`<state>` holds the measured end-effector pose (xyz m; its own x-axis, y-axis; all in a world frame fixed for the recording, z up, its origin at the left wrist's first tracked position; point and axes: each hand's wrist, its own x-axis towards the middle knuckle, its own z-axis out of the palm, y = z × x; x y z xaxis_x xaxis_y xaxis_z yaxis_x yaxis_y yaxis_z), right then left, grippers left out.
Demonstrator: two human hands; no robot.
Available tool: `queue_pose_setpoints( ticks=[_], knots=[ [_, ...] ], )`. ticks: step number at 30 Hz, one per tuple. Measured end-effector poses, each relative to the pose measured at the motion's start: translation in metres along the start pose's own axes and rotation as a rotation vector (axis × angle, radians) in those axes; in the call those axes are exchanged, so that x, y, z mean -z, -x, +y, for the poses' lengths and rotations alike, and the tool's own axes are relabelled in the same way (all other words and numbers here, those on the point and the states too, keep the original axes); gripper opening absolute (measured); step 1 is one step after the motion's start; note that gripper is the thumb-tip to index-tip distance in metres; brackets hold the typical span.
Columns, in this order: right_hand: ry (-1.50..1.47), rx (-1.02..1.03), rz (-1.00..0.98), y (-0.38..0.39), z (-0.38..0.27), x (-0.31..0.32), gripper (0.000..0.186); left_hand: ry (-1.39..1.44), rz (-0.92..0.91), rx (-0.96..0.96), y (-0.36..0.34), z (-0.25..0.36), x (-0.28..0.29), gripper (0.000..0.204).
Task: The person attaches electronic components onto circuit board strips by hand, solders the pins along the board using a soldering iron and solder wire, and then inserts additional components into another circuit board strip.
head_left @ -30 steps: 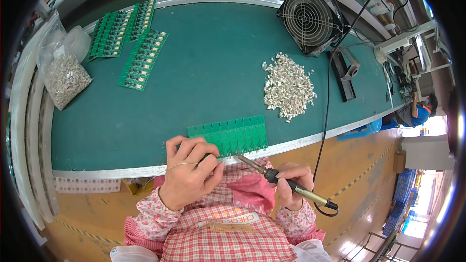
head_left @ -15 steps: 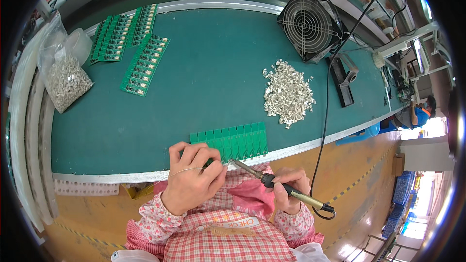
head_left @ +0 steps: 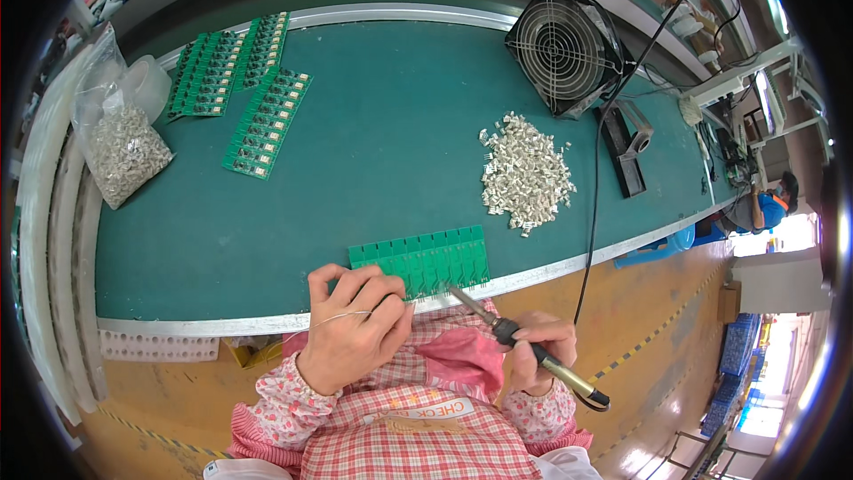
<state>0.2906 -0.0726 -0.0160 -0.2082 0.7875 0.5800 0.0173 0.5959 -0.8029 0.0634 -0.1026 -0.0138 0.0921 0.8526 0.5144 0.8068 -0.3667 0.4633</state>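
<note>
At lower centre, the right hand (head_left: 544, 344), fingers clamped on a slim black-and-gold soldering iron (head_left: 506, 331), has moved it rightward along a rectangular green circuit board (head_left: 426, 260), likely to fresh contacts.

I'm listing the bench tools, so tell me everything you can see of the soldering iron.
The soldering iron is slim, with a greyish shaft that looks like metal, a black grip, and a gold-coloured rear section ending in a dark cap and black cord. The right hand holds it slanted, shaft pointing up and left in the picture. Its tip is at the near edge of the green board; I can't tell whether they touch.
</note>
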Motion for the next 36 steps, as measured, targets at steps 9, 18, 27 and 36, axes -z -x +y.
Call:
queue_pose_setpoints(
  ticks=[9,18,27,36],
  knots=[
    [0.352,0.017,-0.012,-0.013,0.006,-0.004,0.025,0.017,0.020,-0.001,-0.001,0.001,0.002,0.019],
    [0.491,0.144,-0.390,-0.016,-0.006,-0.031,0.037,0.059,0.046,-0.113,0.003,0.010,0.017,0.018],
    [0.592,0.201,-0.454,-0.012,-0.005,-0.031,0.036,0.003,-0.060,-0.032,0.015,-0.003,0.033,0.026],
    [0.483,0.105,-0.327,-0.013,-0.005,-0.018,0.041,0.176,-0.008,0.090,0.018,-0.015,0.034,0.021]
  ],
)
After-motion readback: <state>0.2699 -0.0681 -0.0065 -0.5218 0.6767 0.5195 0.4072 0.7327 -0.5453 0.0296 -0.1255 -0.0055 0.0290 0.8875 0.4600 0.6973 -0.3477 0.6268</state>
